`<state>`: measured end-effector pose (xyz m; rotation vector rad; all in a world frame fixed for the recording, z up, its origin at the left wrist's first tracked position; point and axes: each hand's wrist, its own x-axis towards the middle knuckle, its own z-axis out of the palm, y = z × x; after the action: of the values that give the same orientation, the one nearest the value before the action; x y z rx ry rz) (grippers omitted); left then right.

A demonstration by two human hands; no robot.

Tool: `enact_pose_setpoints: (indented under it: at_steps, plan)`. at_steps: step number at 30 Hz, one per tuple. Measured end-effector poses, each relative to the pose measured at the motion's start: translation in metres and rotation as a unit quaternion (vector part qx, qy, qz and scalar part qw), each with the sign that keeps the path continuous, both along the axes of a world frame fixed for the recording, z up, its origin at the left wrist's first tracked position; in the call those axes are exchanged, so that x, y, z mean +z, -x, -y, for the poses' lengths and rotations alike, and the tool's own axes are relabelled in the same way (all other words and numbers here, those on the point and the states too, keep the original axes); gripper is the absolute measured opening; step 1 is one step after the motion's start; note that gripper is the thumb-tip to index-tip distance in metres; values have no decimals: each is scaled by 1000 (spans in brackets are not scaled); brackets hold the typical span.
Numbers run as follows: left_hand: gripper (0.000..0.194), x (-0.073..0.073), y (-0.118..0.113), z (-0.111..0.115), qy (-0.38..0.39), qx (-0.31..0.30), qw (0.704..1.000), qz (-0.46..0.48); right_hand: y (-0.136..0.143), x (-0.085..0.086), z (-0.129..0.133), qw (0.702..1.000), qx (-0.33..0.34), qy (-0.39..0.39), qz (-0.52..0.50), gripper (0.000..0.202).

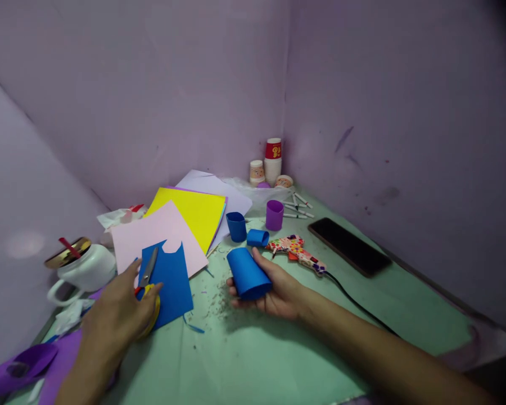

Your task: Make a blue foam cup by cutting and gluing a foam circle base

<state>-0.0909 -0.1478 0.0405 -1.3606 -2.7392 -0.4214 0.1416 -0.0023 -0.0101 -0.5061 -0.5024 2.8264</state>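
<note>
The right hand (283, 292) cradles the blue tube (248, 273) in the near middle, fingers underneath and thumb along its right side, likely to spare its curve a crushing, while the left hand (120, 306) parts its fingers around scissors (150, 269) at left, whether gripping I cannot tell

A hollow blue tube (248, 274) tilts above the worktop (219, 363), while yellow-handled scissors (147, 277) point away near a blue sheet's (176, 289) left edge.
</note>
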Motion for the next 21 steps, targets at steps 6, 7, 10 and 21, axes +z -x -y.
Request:
enact_pose_setpoints:
  at_steps: [6,7,10,21]
  plan:
    - [82,-15,-75,-5,-10,-470,882,37,-6,-1,17,975,188,-113,22,74]
    - [87,-20,-80,-7,-13,-487,871,53,-7,1,18,971,207,-124,13,77]
    - [78,-31,-81,-12,-43,-452,876,164,-9,8,17,959,239,-152,-22,89]
    - [86,-46,-87,-22,-149,-206,880,401,-6,6,17,773,-137,-610,108,83]
